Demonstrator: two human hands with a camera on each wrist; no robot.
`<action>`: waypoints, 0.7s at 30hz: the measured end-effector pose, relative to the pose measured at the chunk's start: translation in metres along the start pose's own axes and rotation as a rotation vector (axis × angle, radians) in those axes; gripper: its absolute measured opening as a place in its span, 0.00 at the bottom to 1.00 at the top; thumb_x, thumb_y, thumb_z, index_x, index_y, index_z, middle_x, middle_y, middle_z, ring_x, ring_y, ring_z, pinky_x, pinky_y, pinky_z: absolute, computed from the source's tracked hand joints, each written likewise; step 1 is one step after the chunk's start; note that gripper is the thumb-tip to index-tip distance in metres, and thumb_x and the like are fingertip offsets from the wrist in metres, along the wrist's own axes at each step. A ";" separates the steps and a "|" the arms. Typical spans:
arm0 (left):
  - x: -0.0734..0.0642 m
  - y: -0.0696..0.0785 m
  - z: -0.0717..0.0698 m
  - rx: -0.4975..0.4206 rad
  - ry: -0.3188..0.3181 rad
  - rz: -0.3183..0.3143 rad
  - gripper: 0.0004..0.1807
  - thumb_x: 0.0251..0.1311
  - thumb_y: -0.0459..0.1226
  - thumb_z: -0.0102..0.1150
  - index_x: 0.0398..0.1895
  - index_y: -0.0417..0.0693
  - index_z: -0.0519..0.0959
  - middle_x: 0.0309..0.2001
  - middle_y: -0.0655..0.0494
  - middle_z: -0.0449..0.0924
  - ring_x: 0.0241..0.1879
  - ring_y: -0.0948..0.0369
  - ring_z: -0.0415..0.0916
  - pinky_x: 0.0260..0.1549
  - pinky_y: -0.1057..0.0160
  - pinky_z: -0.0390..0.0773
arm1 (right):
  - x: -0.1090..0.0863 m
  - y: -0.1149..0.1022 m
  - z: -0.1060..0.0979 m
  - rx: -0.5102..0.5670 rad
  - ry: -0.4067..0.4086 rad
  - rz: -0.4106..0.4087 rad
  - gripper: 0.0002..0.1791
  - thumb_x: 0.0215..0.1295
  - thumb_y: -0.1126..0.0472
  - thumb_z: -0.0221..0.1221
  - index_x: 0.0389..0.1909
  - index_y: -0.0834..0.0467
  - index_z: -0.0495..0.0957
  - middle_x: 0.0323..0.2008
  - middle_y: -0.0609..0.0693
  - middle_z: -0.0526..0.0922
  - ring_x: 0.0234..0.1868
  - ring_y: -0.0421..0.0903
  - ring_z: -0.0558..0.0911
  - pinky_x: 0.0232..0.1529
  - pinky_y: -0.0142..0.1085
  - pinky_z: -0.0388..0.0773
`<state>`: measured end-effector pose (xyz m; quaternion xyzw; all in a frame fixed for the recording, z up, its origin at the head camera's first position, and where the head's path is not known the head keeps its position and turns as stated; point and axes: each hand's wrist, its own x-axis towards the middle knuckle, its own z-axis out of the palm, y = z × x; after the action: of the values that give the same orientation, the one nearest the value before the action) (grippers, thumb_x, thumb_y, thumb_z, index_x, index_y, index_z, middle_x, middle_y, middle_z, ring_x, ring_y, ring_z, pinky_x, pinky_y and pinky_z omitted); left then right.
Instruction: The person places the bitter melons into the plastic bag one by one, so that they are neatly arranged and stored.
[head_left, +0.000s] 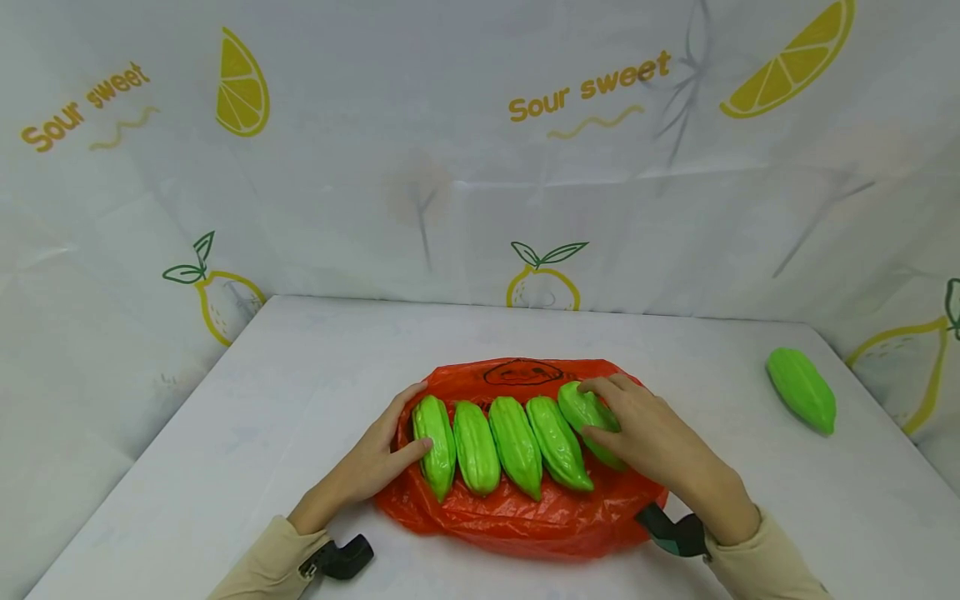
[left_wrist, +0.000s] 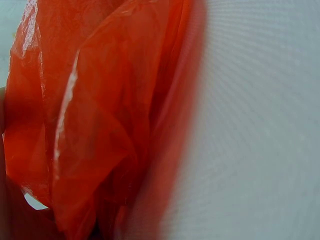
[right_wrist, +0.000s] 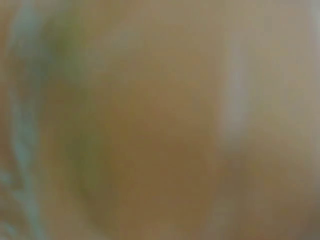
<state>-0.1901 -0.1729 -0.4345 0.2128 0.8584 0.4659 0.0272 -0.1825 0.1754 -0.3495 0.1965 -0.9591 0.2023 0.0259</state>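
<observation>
Several green ridged, gourd-like fruits [head_left: 514,446] lie side by side in a row on a crumpled red plastic bag [head_left: 517,533]. At the row's right end, my right hand [head_left: 648,429] grips the tilted rightmost fruit [head_left: 581,408] between thumb and fingers. My left hand [head_left: 378,458] holds the bag's left side, its fingers along the outer edge and its thumb over the leftmost fruit [head_left: 437,458]. Folds of the red bag [left_wrist: 105,110] fill much of the left wrist view. Blur covers the right wrist view.
Another green ridged fruit [head_left: 802,390] lies apart near the right edge of the white table [head_left: 225,467]. Behind the table hangs a white cloth [head_left: 337,183] printed with lemons and lettering. Dark wrist devices [head_left: 345,558] sit at both cuffs.
</observation>
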 end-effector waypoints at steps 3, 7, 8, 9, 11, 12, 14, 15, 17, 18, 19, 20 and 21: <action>0.000 0.000 0.000 -0.001 0.000 0.001 0.37 0.69 0.43 0.55 0.78 0.59 0.52 0.74 0.47 0.60 0.69 0.48 0.63 0.64 0.40 0.66 | 0.000 0.001 0.000 -0.014 0.009 0.003 0.25 0.58 0.62 0.68 0.57 0.61 0.76 0.53 0.58 0.81 0.48 0.55 0.82 0.50 0.55 0.78; 0.000 0.000 0.000 -0.002 0.000 0.002 0.37 0.69 0.43 0.55 0.78 0.59 0.52 0.74 0.48 0.60 0.69 0.49 0.63 0.64 0.40 0.66 | 0.000 0.000 -0.001 -0.029 0.016 0.003 0.25 0.58 0.64 0.68 0.57 0.62 0.76 0.53 0.59 0.81 0.50 0.55 0.82 0.50 0.56 0.78; 0.000 0.000 0.000 -0.003 -0.001 0.002 0.37 0.69 0.43 0.55 0.78 0.59 0.52 0.74 0.48 0.60 0.69 0.49 0.63 0.64 0.40 0.66 | 0.000 0.000 -0.001 -0.029 0.016 0.000 0.25 0.57 0.64 0.69 0.57 0.62 0.76 0.53 0.58 0.81 0.49 0.55 0.82 0.49 0.56 0.78; 0.000 0.000 0.000 -0.004 -0.001 0.001 0.37 0.68 0.43 0.55 0.77 0.59 0.52 0.74 0.48 0.60 0.69 0.49 0.63 0.64 0.40 0.66 | 0.000 0.000 -0.001 -0.027 0.013 -0.004 0.25 0.57 0.64 0.69 0.56 0.62 0.76 0.52 0.58 0.81 0.49 0.55 0.82 0.49 0.55 0.79; 0.000 0.000 0.000 -0.006 -0.002 0.001 0.37 0.68 0.43 0.55 0.77 0.59 0.52 0.73 0.48 0.61 0.68 0.49 0.64 0.64 0.41 0.66 | 0.000 0.001 0.000 -0.020 0.010 -0.014 0.25 0.56 0.66 0.70 0.55 0.62 0.77 0.51 0.58 0.82 0.48 0.54 0.82 0.48 0.53 0.80; 0.000 -0.001 0.000 -0.007 -0.003 0.001 0.37 0.68 0.43 0.55 0.77 0.59 0.52 0.73 0.48 0.61 0.68 0.50 0.64 0.64 0.41 0.66 | 0.001 0.001 0.000 -0.014 0.011 -0.022 0.24 0.55 0.66 0.70 0.54 0.62 0.77 0.50 0.57 0.82 0.48 0.54 0.83 0.48 0.52 0.80; 0.001 0.000 0.000 -0.008 -0.004 0.004 0.37 0.68 0.43 0.55 0.77 0.59 0.52 0.73 0.48 0.61 0.68 0.50 0.64 0.64 0.41 0.66 | 0.001 0.002 0.001 -0.007 0.008 -0.033 0.24 0.55 0.68 0.70 0.53 0.63 0.77 0.49 0.57 0.82 0.47 0.54 0.83 0.47 0.50 0.81; 0.000 0.000 0.000 -0.008 -0.004 0.006 0.37 0.68 0.43 0.55 0.77 0.59 0.52 0.73 0.48 0.61 0.68 0.50 0.64 0.64 0.41 0.66 | 0.001 0.002 0.001 -0.003 0.007 -0.037 0.24 0.55 0.68 0.69 0.53 0.63 0.77 0.49 0.57 0.83 0.47 0.54 0.83 0.46 0.50 0.81; 0.000 0.000 -0.001 -0.008 -0.005 0.008 0.37 0.69 0.43 0.55 0.77 0.58 0.52 0.73 0.48 0.61 0.68 0.49 0.64 0.64 0.41 0.66 | 0.001 0.002 0.001 0.004 0.003 -0.039 0.24 0.55 0.69 0.69 0.54 0.63 0.77 0.49 0.57 0.83 0.48 0.54 0.83 0.47 0.50 0.81; 0.000 0.000 -0.001 -0.009 -0.006 0.009 0.37 0.69 0.43 0.55 0.78 0.58 0.52 0.73 0.48 0.61 0.68 0.49 0.64 0.64 0.41 0.66 | 0.001 0.002 0.000 0.011 -0.005 -0.035 0.24 0.55 0.69 0.69 0.54 0.63 0.77 0.50 0.57 0.83 0.48 0.55 0.83 0.47 0.50 0.81; 0.000 0.000 -0.001 -0.010 -0.006 0.011 0.37 0.69 0.43 0.55 0.78 0.58 0.52 0.73 0.48 0.61 0.68 0.49 0.64 0.64 0.41 0.66 | 0.001 0.001 -0.001 0.015 -0.014 -0.029 0.24 0.56 0.68 0.69 0.55 0.63 0.77 0.50 0.58 0.83 0.48 0.55 0.83 0.47 0.50 0.81; 0.000 0.000 -0.001 -0.011 -0.006 0.011 0.37 0.69 0.43 0.55 0.78 0.58 0.52 0.73 0.47 0.61 0.68 0.49 0.64 0.64 0.41 0.66 | 0.001 0.001 -0.001 0.022 -0.019 -0.024 0.25 0.56 0.68 0.69 0.55 0.63 0.77 0.51 0.58 0.83 0.48 0.55 0.83 0.47 0.50 0.81; 0.000 0.000 -0.001 -0.010 -0.007 0.012 0.37 0.69 0.43 0.55 0.78 0.57 0.52 0.73 0.47 0.61 0.68 0.49 0.64 0.64 0.41 0.67 | 0.001 0.001 -0.003 0.031 -0.026 -0.018 0.25 0.56 0.68 0.69 0.56 0.63 0.77 0.51 0.58 0.83 0.47 0.55 0.83 0.46 0.50 0.81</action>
<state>-0.1905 -0.1735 -0.4344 0.2193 0.8546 0.4698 0.0284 -0.1843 0.1768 -0.3472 0.2080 -0.9543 0.2144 0.0120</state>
